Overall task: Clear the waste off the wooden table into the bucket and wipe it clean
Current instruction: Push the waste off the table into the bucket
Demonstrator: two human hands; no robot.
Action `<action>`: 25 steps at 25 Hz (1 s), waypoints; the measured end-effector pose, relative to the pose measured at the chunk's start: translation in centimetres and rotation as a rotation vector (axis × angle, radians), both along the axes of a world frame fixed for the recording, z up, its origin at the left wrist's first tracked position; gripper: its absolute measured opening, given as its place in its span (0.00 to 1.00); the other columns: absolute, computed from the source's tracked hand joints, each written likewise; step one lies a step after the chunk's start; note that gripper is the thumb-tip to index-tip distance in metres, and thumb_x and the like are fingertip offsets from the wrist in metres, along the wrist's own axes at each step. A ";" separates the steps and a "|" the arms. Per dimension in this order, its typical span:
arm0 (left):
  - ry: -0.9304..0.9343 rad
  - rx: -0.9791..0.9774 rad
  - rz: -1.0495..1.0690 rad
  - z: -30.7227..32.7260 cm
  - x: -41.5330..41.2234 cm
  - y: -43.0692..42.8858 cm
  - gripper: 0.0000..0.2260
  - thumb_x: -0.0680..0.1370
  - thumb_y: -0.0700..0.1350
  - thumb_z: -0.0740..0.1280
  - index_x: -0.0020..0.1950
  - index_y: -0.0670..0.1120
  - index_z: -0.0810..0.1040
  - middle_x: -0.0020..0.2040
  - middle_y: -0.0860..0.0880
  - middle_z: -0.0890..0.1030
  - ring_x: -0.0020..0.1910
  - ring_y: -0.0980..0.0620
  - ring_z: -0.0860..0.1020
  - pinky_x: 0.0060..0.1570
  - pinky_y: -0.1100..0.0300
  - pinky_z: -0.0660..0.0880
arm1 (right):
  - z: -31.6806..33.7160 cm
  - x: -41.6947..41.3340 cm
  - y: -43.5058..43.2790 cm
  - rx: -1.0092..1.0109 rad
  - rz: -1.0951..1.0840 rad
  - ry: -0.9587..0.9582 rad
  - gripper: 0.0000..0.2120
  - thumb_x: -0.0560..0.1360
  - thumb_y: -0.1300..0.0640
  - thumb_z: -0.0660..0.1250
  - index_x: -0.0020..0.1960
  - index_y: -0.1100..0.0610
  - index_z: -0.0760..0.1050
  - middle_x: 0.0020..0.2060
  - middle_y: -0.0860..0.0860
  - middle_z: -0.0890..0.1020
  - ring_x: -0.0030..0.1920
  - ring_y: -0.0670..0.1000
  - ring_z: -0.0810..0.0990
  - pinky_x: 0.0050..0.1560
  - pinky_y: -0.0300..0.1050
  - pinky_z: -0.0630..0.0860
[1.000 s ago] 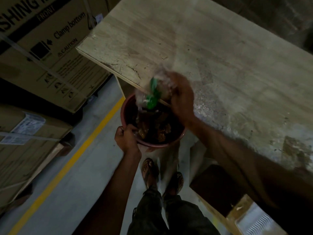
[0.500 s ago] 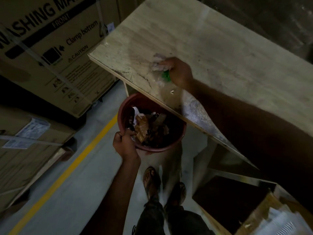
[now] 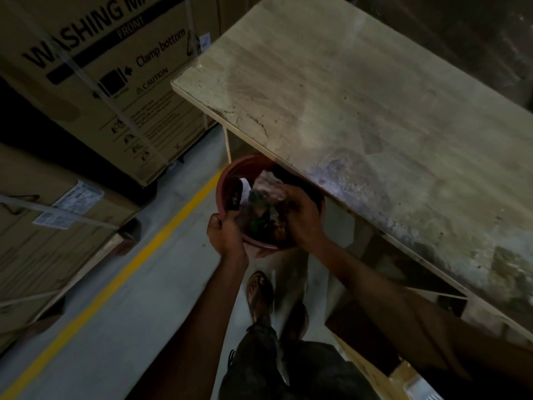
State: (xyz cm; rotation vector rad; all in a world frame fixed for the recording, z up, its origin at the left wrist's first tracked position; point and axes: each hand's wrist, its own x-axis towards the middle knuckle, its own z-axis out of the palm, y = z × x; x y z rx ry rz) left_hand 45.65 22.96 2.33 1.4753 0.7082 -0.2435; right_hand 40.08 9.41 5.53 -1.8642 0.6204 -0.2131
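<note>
A reddish-brown bucket [image 3: 230, 174] hangs just below the near edge of the wooden table [image 3: 360, 90], partly tucked under it. My left hand [image 3: 226, 235] grips the bucket's near rim. My right hand [image 3: 302, 217] reaches down inside the bucket, its fingers closed around a crumpled pale wrapper [image 3: 268, 184] that sticks up above the mixed waste [image 3: 259, 217] with a green scrap in it. The tabletop is stained and dusty, with dark smudges along its near edge.
Large cardboard washing-machine boxes [image 3: 95, 76] stand stacked at the left. A yellow line [image 3: 115, 284] runs along the grey floor. My sandalled feet [image 3: 259, 293] stand below the bucket. A wooden frame [image 3: 375, 370] sits under the table at lower right.
My right hand has come off the tabletop with the scraps and dropped into the bucket. The bucket has stayed under the table edge in my left hand.
</note>
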 end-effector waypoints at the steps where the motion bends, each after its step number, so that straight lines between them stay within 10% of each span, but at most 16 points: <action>1: -0.011 0.009 -0.016 0.4 -0.5 0.1 0.13 0.67 0.43 0.70 0.33 0.49 0.64 0.35 0.43 0.66 0.36 0.49 0.66 0.39 0.53 0.64 | 0.6 0.2 -0.5 0.118 -0.100 0.093 0.12 0.82 0.67 0.62 0.62 0.63 0.80 0.56 0.49 0.83 0.60 0.49 0.80 0.63 0.34 0.76; 12: -0.004 0.093 -0.218 2.6 -8.7 2.7 0.25 0.73 0.50 0.78 0.30 0.48 0.62 0.19 0.57 0.66 0.23 0.60 0.67 0.26 0.67 0.66 | 2.7 -7.5 3.3 0.508 -0.088 0.126 0.07 0.80 0.64 0.69 0.56 0.56 0.81 0.48 0.52 0.86 0.48 0.47 0.85 0.50 0.41 0.82; 18: -0.027 0.192 -0.224 2.8 -12.9 5.1 0.19 0.77 0.41 0.68 0.31 0.49 0.63 0.28 0.49 0.65 0.30 0.51 0.64 0.34 0.55 0.63 | 3.8 -10.5 6.7 0.909 -0.110 0.178 0.11 0.85 0.61 0.61 0.65 0.56 0.76 0.53 0.54 0.85 0.52 0.53 0.84 0.55 0.50 0.81; 25: -0.026 0.149 -0.244 2.5 -10.7 9.8 0.14 0.69 0.40 0.73 0.30 0.48 0.68 0.29 0.50 0.71 0.31 0.50 0.70 0.34 0.52 0.70 | 5.1 -10.0 8.2 0.499 -0.299 0.192 0.14 0.81 0.64 0.63 0.66 0.59 0.77 0.50 0.50 0.84 0.51 0.51 0.82 0.47 0.44 0.78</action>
